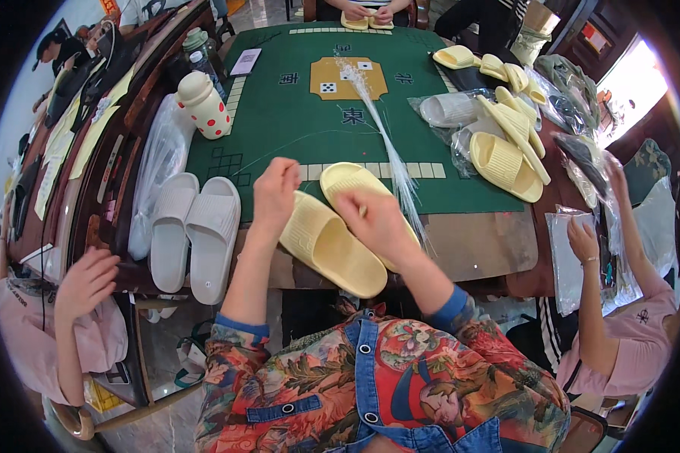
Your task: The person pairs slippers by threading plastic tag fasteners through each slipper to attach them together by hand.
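Two pale yellow slide slippers lie side by side in front of me at the table's near edge. The nearer yellow slipper (340, 260) has a ribbed strap. The farther yellow slipper (347, 175) is partly hidden behind my right hand (370, 223), which is closed in a fist above the pair. My left hand (276, 192) is raised at the toe end of the nearer slipper, fingers pinched together. Whatever either hand holds is too small or hidden to make out. Beyond them, a bundle of thin clear plastic strands (389, 147) stretches across the green mat (279, 128).
Grey slippers (211, 234) stand at the left, beside clear plastic bags (162, 166) and a white red-dotted bottle (204, 106). More yellow slippers (506, 162) and a bagged grey slipper (449, 109) pile up at the right. Co-workers' hands (87, 283) are on both sides and opposite.
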`<state>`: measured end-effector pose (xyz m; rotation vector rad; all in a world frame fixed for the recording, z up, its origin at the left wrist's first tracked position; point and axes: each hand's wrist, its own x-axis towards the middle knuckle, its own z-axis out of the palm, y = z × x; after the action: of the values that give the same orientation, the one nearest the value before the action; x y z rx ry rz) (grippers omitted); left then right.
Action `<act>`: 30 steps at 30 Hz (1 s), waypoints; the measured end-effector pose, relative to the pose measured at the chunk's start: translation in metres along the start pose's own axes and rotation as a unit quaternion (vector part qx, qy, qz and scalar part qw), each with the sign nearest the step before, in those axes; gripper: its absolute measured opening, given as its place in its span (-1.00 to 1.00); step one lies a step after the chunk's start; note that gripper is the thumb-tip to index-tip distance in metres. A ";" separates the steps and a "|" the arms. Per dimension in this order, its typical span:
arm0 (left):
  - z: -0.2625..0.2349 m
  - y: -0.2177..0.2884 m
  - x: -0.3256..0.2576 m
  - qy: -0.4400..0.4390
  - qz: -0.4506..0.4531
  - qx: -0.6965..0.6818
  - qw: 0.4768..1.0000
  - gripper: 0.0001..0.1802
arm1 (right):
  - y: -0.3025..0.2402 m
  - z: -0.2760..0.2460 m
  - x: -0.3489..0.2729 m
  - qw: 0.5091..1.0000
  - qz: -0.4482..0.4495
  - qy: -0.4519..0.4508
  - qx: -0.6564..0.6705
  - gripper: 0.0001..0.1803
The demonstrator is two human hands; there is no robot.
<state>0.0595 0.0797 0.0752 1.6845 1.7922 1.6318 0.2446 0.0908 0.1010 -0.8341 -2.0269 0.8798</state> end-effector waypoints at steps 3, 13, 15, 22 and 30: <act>0.032 0.013 0.005 -0.025 0.050 -0.045 0.997 -0.95 | 0.033 -0.007 0.046 0.985 -0.157 0.036 -0.059 -0.60; 0.054 0.011 -0.027 0.061 -0.104 -0.145 0.982 -0.82 | 0.057 0.031 0.033 0.992 0.071 -0.003 0.105 -0.78; 0.051 0.004 -0.027 0.050 -0.089 -0.132 0.986 -0.78 | 0.055 0.028 0.035 0.983 0.105 -0.005 0.148 -0.76; 0.054 0.023 -0.012 0.069 0.118 0.122 0.983 -0.65 | 0.076 0.014 0.049 0.997 0.003 0.023 0.067 -0.71; 0.056 0.010 -0.017 0.027 -0.195 -0.341 0.919 -0.83 | 0.069 0.012 0.043 0.949 0.109 0.066 0.290 -0.90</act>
<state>0.1127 0.0953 0.0530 0.9149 1.2342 1.8166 0.2316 0.1585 0.0567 -0.7562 -1.4524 1.4130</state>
